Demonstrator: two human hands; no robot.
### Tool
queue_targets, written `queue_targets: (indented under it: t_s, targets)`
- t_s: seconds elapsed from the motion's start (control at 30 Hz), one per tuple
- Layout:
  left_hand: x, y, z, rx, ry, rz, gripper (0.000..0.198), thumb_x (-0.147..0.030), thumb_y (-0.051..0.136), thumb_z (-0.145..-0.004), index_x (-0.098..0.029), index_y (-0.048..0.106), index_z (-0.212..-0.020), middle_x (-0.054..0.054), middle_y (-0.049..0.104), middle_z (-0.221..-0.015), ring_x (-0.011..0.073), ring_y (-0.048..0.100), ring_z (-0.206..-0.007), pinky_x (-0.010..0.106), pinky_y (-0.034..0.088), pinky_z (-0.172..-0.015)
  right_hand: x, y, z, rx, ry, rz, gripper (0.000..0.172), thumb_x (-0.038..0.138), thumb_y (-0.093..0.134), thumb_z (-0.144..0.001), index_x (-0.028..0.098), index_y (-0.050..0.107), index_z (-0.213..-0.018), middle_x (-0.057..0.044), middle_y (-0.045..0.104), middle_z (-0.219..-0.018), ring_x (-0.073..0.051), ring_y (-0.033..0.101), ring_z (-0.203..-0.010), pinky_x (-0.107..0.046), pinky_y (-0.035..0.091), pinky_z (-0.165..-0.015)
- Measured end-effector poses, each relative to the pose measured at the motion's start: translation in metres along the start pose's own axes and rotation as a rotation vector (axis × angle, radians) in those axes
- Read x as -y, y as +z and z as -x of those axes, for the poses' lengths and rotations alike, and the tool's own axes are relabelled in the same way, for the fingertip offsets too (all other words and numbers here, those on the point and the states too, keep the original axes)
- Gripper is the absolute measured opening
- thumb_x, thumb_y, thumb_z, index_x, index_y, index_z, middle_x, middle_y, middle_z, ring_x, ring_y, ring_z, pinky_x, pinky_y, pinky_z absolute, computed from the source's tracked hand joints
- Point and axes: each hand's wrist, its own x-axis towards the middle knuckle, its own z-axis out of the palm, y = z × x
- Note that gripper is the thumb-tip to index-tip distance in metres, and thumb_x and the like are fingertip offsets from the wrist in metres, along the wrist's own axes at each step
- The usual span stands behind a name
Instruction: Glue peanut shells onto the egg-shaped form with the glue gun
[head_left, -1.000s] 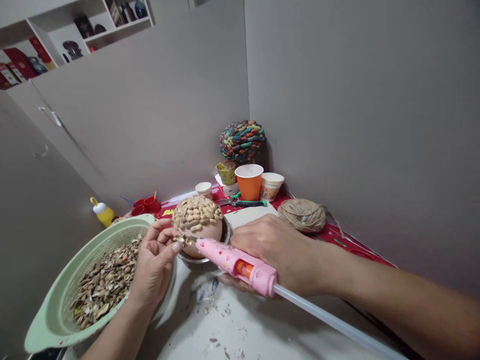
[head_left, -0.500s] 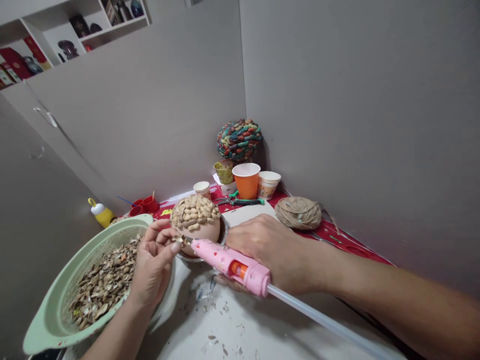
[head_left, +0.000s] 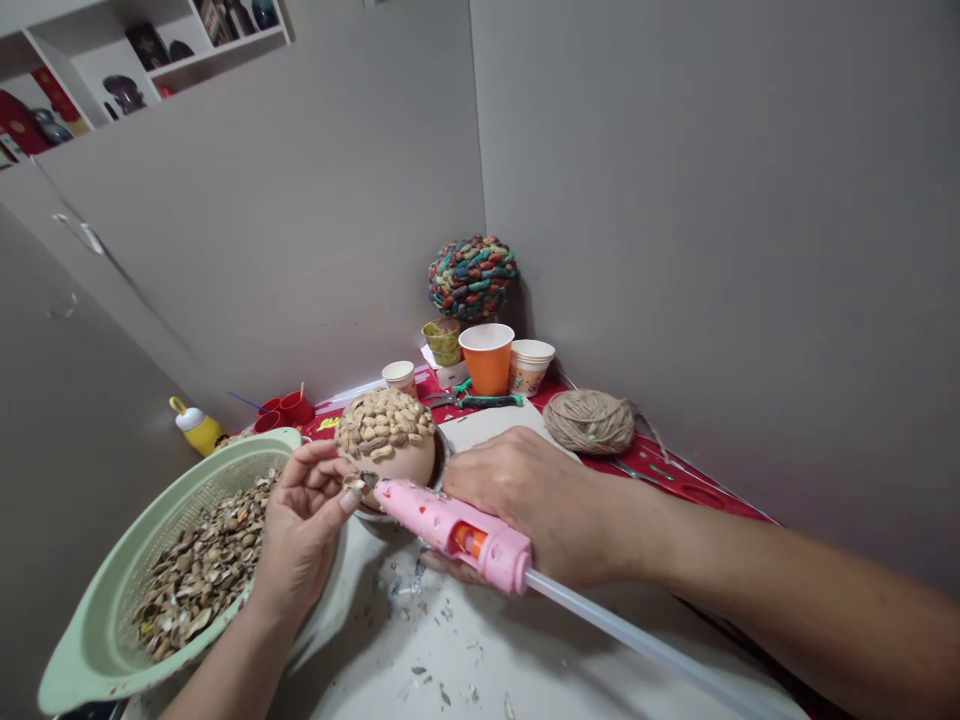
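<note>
With the round ball [head_left: 390, 445] as the dial's centre, it sits in a bowl [head_left: 445, 455], its upper part coated in peanut shells and its lower side bare. The colander's [head_left: 97, 610] green rim bounds the space at 8 o'clock, close beside the left forearm; twine [head_left: 589, 420] lies at 3 o'clock, and pliers [head_left: 491, 401] and an orange cup [head_left: 487, 360] crowd 1 o'clock before the grey wall [head_left: 675, 250]. The white tabletop [head_left: 390, 660] opens widest toward 6 o'clock (flecked with shell scraps), giving the wrists most room there. The left hand [head_left: 300, 515] rises from 7 o'clock, thumb and fingertips pinched together on a shell piece [head_left: 354, 484]. The right hand [head_left: 517, 490], reaching in from 4 o'clock, knuckles up, is clamped around a pink glue gun [head_left: 442, 525]. Its nozzle aims at 9 o'clock, right by the shell piece; whether they touch I cannot tell. The glue stick [head_left: 630, 637] trails toward 4 o'clock.
</note>
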Motion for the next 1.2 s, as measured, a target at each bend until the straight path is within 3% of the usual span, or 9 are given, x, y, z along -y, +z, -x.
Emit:
queue_targets:
  t_s: [0.4, 0.7, 0.93, 1.2]
  targets:
    - [0.002, -0.005, 0.002, -0.007, 0.102, -0.153, 0.039, -0.013, 0.079, -0.072, -0.027, 0.067, -0.106, -0.002, 0.068, -0.086, 0.0066, 0.064, -0.077, 0.013, 0.052, -0.073, 0.000, -0.002, -0.001, 0.012, -0.012, -0.020, 0.014, 0.025, 0.066, -0.069, 0.016, 0.056, -0.067, 0.000, 0.060, -0.064, -0.010, 0.040, -0.053, -0.026, 0.017, -0.053]
    - [0.000, 0.002, 0.010, -0.086, 0.339, -0.424, 0.032, -0.015, 0.077, -0.075, -0.027, 0.067, -0.103, -0.001, 0.071, -0.082, 0.0086, 0.068, -0.075, 0.013, 0.054, -0.069, 0.004, -0.003, -0.005, 0.053, 0.029, -0.008, 0.012, 0.026, 0.065, -0.067, 0.017, 0.056, -0.066, 0.000, 0.062, -0.064, -0.011, 0.043, -0.053, -0.025, 0.018, -0.052]
    - [0.006, -0.003, 0.016, -0.030, 0.600, -0.611, 0.043, -0.005, 0.071, -0.076, -0.027, 0.064, -0.113, 0.001, 0.071, -0.092, 0.0107, 0.069, -0.083, 0.021, 0.056, -0.082, 0.006, -0.001, -0.002, 0.013, -0.026, 0.022, 0.013, 0.024, 0.065, -0.069, 0.017, 0.055, -0.066, 0.001, 0.060, -0.063, -0.010, 0.042, -0.053, -0.026, 0.017, -0.051]
    - [0.018, -0.017, 0.018, -0.046, 0.699, -0.765, 0.053, -0.002, 0.074, -0.070, -0.027, 0.064, -0.116, 0.003, 0.071, -0.098, 0.0170, 0.068, -0.088, 0.033, 0.054, -0.090, 0.007, -0.001, -0.001, 0.002, -0.033, 0.011, 0.019, 0.030, 0.064, -0.072, 0.016, 0.054, -0.063, 0.001, 0.057, -0.060, -0.010, 0.041, -0.051, -0.026, 0.018, -0.050]
